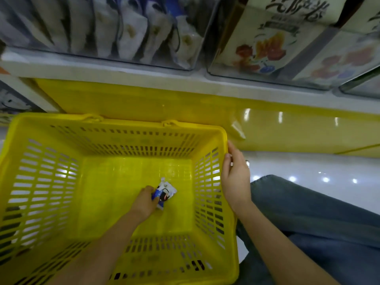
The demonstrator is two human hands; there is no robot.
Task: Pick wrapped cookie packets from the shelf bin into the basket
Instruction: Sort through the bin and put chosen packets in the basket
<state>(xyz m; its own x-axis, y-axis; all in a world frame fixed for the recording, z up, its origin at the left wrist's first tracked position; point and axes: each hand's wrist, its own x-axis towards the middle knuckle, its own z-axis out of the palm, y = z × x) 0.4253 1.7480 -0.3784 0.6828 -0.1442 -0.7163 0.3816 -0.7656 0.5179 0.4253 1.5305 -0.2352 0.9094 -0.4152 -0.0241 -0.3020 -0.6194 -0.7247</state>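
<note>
A yellow slotted plastic basket [115, 128] stands on the floor below the shelf. My left hand [145, 201] reaches down to the basket's floor and is shut on a white and blue wrapped cookie packet [166, 192], which touches the bottom. My right hand [234, 177] grips the basket's right rim. Above, a clear shelf bin [98, 56] holds several upright white and blue cookie packets [131, 31] in a row.
A second clear bin [267, 77] to the right holds cream boxes with fruit pictures. A yellow shelf base [287, 128] runs behind the basket. My knee in blue jeans [308, 212] is at the right, over a glossy white floor [308, 165].
</note>
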